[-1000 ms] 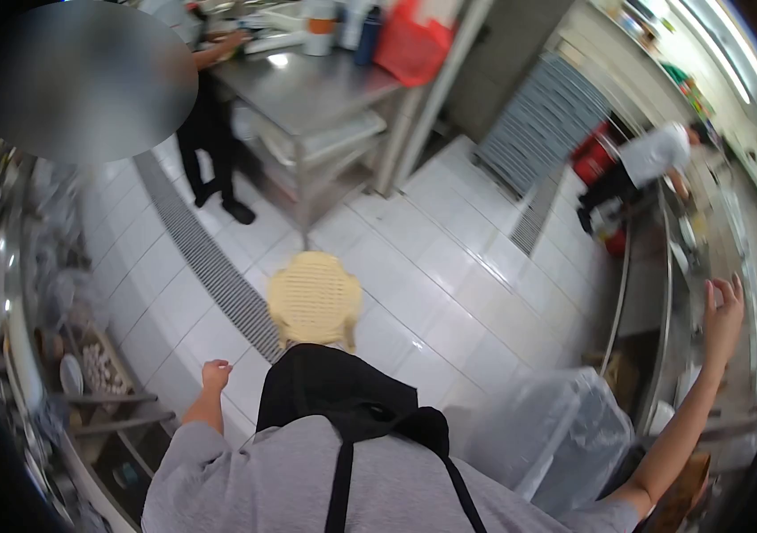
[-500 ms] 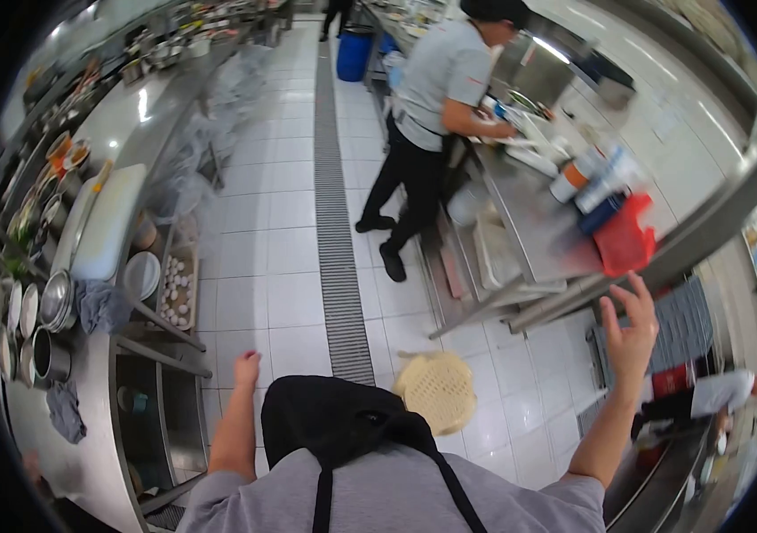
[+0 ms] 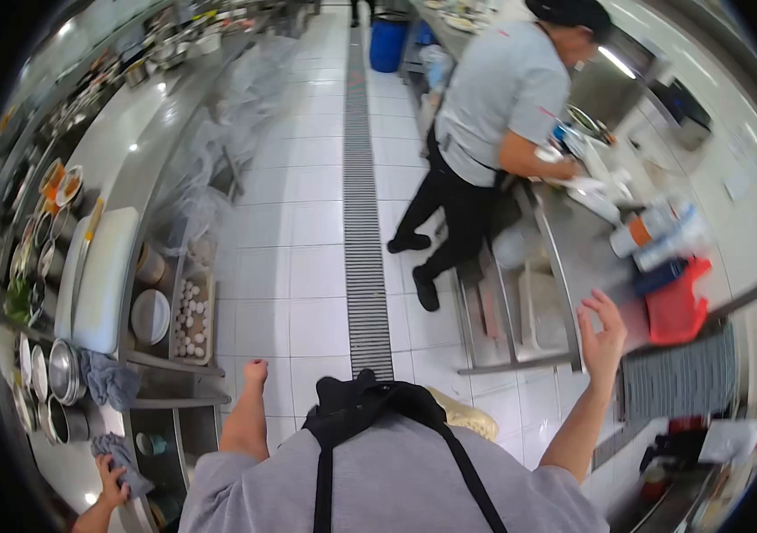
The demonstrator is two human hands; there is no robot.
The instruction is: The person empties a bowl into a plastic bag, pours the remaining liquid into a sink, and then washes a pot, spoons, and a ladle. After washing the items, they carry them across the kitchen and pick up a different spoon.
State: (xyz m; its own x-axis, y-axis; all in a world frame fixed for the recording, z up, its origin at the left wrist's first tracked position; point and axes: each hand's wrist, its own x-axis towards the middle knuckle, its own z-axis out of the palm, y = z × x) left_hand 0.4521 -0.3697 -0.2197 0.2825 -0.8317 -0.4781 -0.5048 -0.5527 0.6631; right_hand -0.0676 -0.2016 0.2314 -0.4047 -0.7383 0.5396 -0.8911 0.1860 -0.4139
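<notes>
My left hand [image 3: 256, 371] hangs low over the white floor, its fingers curled into a loose fist with nothing visible in it. Raised on the other side, my right hand [image 3: 605, 333] has its fingers apart and holds nothing. It appears over the near end of a steel table [image 3: 565, 266], apart from the red plastic item [image 3: 676, 306] there. Beside that item lie a dark blue object [image 3: 658, 277] and blurred white packages [image 3: 663, 233]. At the lower left, another person's hand [image 3: 112, 484] rests on a grey cloth [image 3: 130, 466].
A co-worker [image 3: 503, 98] leans over the right-hand table. A drain grate [image 3: 367, 222] runs along the tiled aisle. On the left counter stand white cutting boards [image 3: 107, 275] and steel bowls [image 3: 63, 373]; eggs [image 3: 190, 324] sit below in a crate. A yellowish stool [image 3: 467, 417] is partly behind my apron.
My view has moved forward along the aisle, and the stool is now mostly hidden by my body. Another person's hand has come onto the grey cloth at lower left. My right hand stays open.
</notes>
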